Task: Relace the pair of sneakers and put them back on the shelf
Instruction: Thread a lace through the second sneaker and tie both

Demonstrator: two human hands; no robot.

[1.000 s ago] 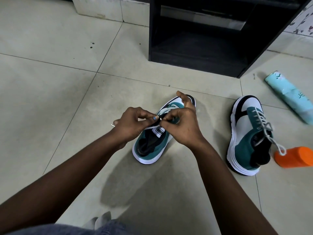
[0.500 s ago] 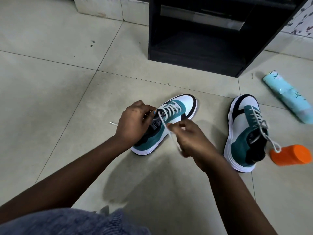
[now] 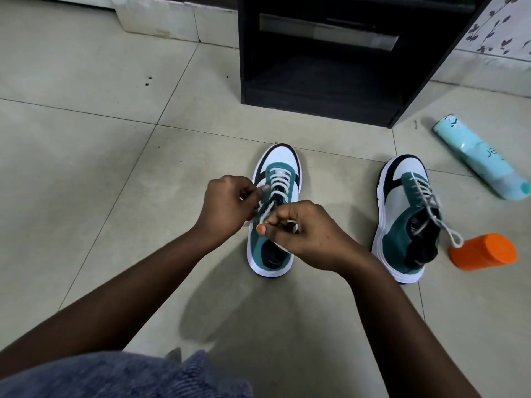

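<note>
A white lace (image 3: pixel 278 183) was pinched by both hands over one sneaker (image 3: pixel 274 211): one end by the curled fingers of the left hand (image 3: pixel 227 206), the other between thumb and fingers of the right hand (image 3: pixel 304 229). The upper eyelets were hidden behind the hands. Two sneakers were counted on the tiled floor (image 3: pixel 86 168); the second sneaker (image 3: pixel 408 216) was seen to the right, laced, its loose lace end touching an orange bottle (image 3: pixel 485 251). One pale blue bottle (image 3: pixel 479 160) was seen lying farther right. One black shelf (image 3: pixel 324 90) was seen beyond, cut off at the top.
</note>
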